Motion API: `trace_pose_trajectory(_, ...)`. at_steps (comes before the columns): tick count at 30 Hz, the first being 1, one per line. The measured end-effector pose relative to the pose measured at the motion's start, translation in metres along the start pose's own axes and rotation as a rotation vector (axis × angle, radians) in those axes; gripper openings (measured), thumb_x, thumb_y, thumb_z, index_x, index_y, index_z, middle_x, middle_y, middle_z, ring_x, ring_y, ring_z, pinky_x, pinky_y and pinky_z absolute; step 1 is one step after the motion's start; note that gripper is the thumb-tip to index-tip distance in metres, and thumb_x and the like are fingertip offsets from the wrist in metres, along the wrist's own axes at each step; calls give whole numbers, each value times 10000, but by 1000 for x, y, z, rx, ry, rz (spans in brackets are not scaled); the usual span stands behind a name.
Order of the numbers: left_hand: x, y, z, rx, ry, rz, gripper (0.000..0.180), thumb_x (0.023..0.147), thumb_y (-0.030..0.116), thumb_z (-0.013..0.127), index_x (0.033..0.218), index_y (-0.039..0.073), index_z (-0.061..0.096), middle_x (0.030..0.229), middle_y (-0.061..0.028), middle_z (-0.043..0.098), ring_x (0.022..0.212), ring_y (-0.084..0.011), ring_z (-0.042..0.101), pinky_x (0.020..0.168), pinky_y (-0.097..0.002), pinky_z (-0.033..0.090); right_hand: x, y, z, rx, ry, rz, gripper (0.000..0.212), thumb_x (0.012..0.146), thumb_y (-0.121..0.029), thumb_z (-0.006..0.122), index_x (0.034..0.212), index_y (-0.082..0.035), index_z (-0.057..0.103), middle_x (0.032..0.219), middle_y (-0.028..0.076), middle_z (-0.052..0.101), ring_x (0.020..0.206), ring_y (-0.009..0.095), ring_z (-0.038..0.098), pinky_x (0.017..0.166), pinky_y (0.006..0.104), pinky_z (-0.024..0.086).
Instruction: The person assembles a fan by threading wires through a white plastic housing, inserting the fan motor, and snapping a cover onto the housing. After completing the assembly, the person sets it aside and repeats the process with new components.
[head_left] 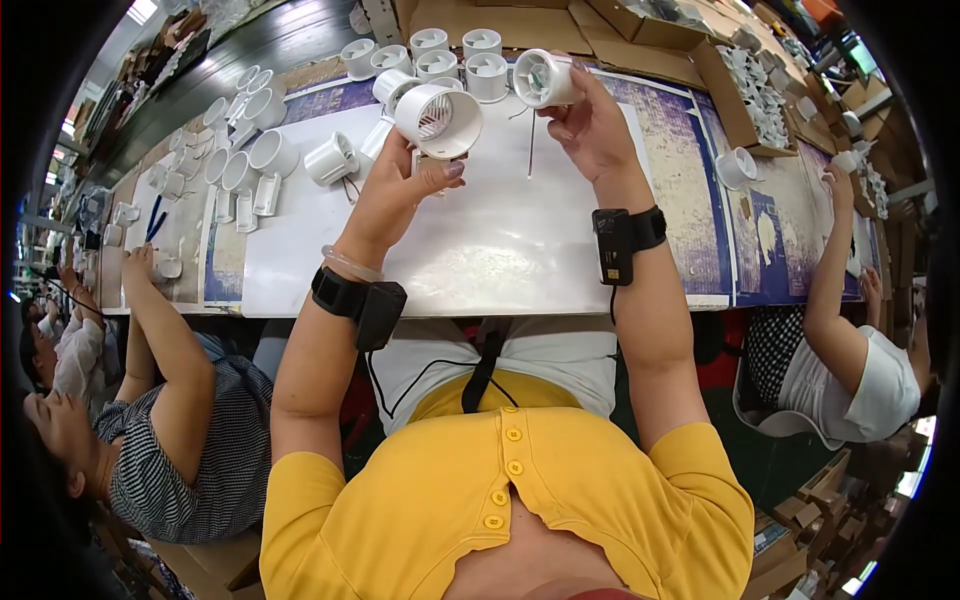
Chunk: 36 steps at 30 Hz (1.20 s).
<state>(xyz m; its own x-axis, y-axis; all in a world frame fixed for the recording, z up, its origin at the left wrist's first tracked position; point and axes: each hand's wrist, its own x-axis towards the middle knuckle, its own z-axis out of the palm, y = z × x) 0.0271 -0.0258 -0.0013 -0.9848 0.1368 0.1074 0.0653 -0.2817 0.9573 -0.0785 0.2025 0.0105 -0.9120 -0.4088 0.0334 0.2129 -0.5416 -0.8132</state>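
White round plastic fan housing [438, 120] sits clamped in your left hand [392, 195] fingers; your right hand [590, 125] fingers grip a second white cylindrical housing [543, 78].

Both forearms rise from lower edge, bare, elbows bent, reaching forward. Left hand [392, 195]: wrist cocked slightly inward, fingers curled up and closed in a grip, thumb [437, 175] pointing right across the front, nail visible. Right hand [588, 125]: raised a bit higher and farther forward, palm turned left, fingers closed in a grip at upper left. 1 dark strap on each wrist; left wrist also carries a clear bangle. Hands near, not touching.
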Motion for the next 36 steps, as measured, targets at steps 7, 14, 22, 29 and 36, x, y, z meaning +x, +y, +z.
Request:
trace_pose_trajectory(7, 15, -17, -11, -56, 33, 67, 615, 805, 84, 684, 1310, 38, 336, 1169, -80, 507, 1014, -174, 557, 822, -328, 504, -17, -6, 17, 113, -222, -158, 499, 846, -178, 575, 1300, -32, 429, 1091, 120, 580, 914, 236, 592, 575, 258, 421)
trace_pose_trajectory(14, 12, -11, -19, -99, 9, 89, 620, 776, 65, 636, 1314, 37, 327, 1084, -94, 551, 940, -187, 575, 793, -333, 490, -32, -4, 34, -52, -379, -438, 634, 724, -37, 665, 1288, -92, 378, 1199, 85, 516, 1020, 202, 575, 747, 306, 512)
trace_pose_trajectory(22, 11, -7, -17, -93, -48, 27, 644, 722, 47, 513, 1338, 34, 327, 1061, -112, 556, 871, -195, 576, 747, -336, 477, -35, 0, 42, -311, -424, -536, 700, 640, 35, 713, 1260, -104, 420, 1224, 64, 510, 1147, 193, 508, 949, 330, 447)
trace_pose_trajectory(29, 9, -5, -14, -108, -118, -16, 655, 728, 47, 485, 1361, 38, 317, 1066, -115, 551, 860, -186, 570, 728, -330, 474, -33, 3, 41, -322, -505, -481, 675, 647, 44, 709, 1246, -116, 441, 1238, 60, 514, 1176, 189, 492, 982, 332, 418)
trace_pose_trajectory(36, 8, -3, -9, -224, -83, -19, 604, 771, 57, 463, 1357, 31, 318, 1110, -114, 544, 917, -205, 586, 760, -350, 497, -34, 16, 49, -489, -469, -421, 662, 649, -33, 766, 1218, -103, 437, 1226, 89, 517, 1177, 214, 496, 983, 339, 417)
